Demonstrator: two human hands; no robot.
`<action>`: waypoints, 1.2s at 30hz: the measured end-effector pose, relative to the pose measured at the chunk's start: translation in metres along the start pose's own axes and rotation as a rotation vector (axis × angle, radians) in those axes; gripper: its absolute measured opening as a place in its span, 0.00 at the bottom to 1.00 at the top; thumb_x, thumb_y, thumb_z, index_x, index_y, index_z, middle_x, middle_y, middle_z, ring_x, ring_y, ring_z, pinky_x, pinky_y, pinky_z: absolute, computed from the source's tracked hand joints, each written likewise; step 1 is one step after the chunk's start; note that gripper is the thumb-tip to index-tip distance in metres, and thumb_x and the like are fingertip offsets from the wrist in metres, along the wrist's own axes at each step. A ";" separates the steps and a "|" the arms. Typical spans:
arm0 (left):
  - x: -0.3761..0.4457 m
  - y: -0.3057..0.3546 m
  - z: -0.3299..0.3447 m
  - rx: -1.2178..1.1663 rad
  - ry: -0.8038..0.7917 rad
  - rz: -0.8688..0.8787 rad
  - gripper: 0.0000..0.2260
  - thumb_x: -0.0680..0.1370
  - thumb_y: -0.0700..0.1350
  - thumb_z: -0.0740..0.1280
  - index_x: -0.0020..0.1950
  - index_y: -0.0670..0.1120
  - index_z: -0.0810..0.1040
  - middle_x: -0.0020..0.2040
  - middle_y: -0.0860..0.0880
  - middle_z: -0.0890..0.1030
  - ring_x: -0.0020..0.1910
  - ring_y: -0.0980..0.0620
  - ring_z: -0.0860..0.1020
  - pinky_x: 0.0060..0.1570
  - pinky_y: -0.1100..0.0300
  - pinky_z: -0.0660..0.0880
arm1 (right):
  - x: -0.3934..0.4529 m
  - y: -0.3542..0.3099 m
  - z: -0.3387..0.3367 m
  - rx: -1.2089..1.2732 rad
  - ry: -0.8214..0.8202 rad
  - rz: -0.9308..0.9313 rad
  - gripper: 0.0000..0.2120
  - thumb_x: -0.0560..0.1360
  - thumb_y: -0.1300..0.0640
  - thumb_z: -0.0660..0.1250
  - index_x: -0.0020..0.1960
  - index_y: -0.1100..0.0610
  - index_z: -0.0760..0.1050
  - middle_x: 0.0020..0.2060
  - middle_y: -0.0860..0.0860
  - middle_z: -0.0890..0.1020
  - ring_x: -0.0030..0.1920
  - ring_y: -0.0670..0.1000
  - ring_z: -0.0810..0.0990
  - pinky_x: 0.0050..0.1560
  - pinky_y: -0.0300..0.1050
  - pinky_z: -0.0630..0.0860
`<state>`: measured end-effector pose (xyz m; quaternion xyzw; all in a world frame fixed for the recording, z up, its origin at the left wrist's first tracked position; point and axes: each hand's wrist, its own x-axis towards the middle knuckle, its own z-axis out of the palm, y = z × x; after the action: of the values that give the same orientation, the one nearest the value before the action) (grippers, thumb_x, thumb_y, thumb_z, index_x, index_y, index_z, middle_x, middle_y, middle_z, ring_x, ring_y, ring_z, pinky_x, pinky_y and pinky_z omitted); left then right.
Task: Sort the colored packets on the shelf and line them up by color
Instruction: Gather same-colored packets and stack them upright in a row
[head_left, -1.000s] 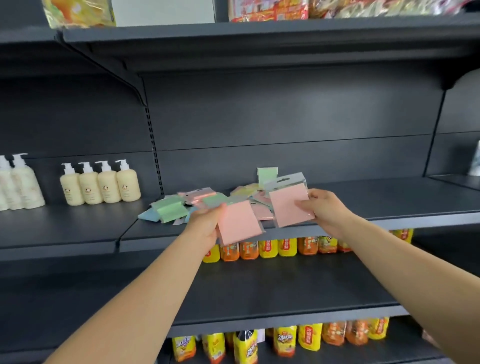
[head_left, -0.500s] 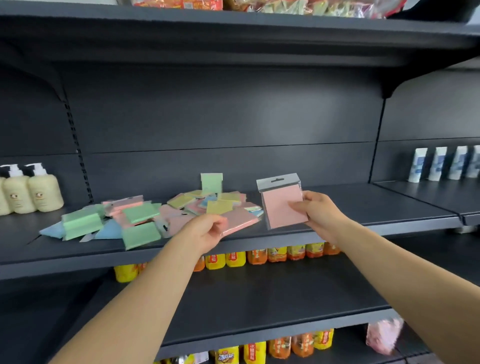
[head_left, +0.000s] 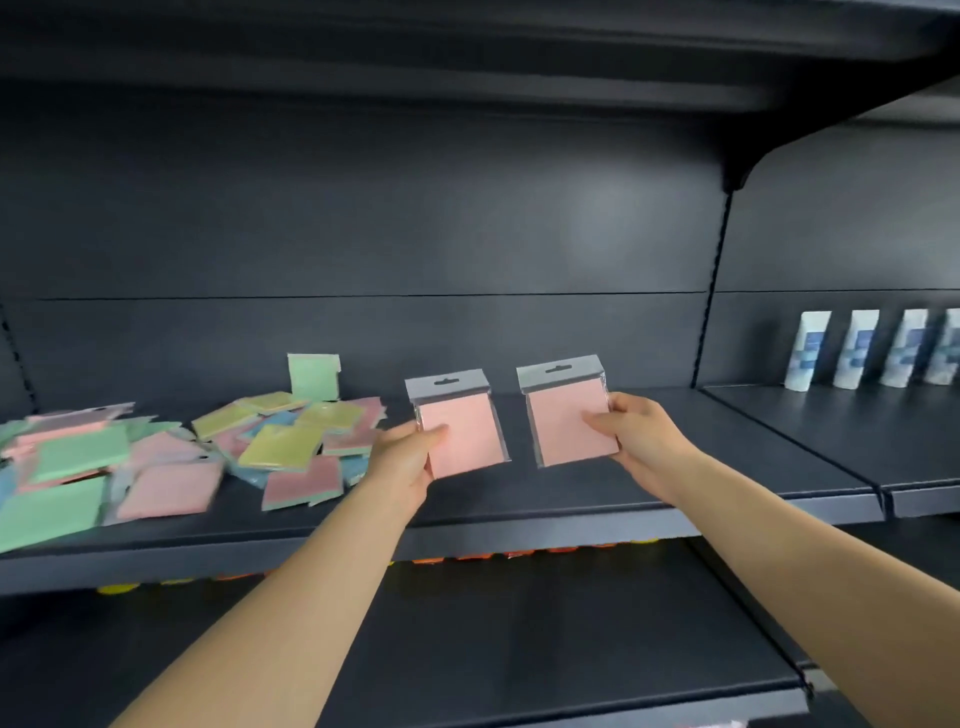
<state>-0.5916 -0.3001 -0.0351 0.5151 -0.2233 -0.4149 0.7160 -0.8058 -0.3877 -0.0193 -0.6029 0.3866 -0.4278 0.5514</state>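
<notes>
Two pink packets with grey hang tabs are held upright over the dark shelf (head_left: 571, 499). My left hand (head_left: 402, 460) grips the left pink packet (head_left: 460, 431) at its lower left corner. My right hand (head_left: 636, 434) grips the right pink packet (head_left: 563, 415) by its right edge. The two packets are side by side with a small gap between them. To the left lies a loose pile of packets (head_left: 171, 457) in pink, green, yellow and blue. One green packet (head_left: 313, 375) leans upright against the back wall behind the pile.
Several white and blue tubes (head_left: 878, 347) stand in a row on the neighbouring shelf section at the right. A lower dark shelf (head_left: 519, 634) runs beneath, with orange and yellow caps (head_left: 467, 558) peeking under the shelf edge. A shelf overhangs above.
My left hand has lifted a pink packet off the pile and raised it upright beside the packet in my right hand. The view has shifted right, so the pile now sits at the left.
</notes>
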 end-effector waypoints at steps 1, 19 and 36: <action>0.008 -0.004 0.009 0.009 -0.010 -0.001 0.15 0.76 0.30 0.64 0.62 0.36 0.75 0.60 0.41 0.78 0.57 0.41 0.77 0.58 0.46 0.74 | 0.008 0.004 -0.009 0.005 0.007 0.006 0.06 0.77 0.66 0.63 0.52 0.60 0.76 0.52 0.56 0.82 0.55 0.56 0.80 0.61 0.52 0.75; 0.144 -0.063 0.160 0.013 -0.085 -0.025 0.13 0.77 0.30 0.61 0.61 0.36 0.75 0.55 0.41 0.79 0.48 0.45 0.79 0.53 0.52 0.74 | 0.160 0.055 -0.143 0.094 0.154 0.068 0.08 0.76 0.69 0.62 0.50 0.62 0.78 0.48 0.58 0.83 0.49 0.57 0.81 0.60 0.51 0.75; 0.198 -0.125 0.252 -0.003 0.057 -0.061 0.16 0.78 0.31 0.59 0.65 0.36 0.73 0.60 0.39 0.78 0.52 0.44 0.77 0.57 0.52 0.72 | 0.275 0.095 -0.238 -0.294 0.099 0.090 0.04 0.70 0.66 0.72 0.43 0.60 0.82 0.38 0.53 0.83 0.35 0.48 0.80 0.39 0.36 0.76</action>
<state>-0.7156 -0.6179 -0.0787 0.5321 -0.1863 -0.4220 0.7100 -0.9375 -0.7340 -0.0828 -0.6374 0.4984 -0.3706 0.4561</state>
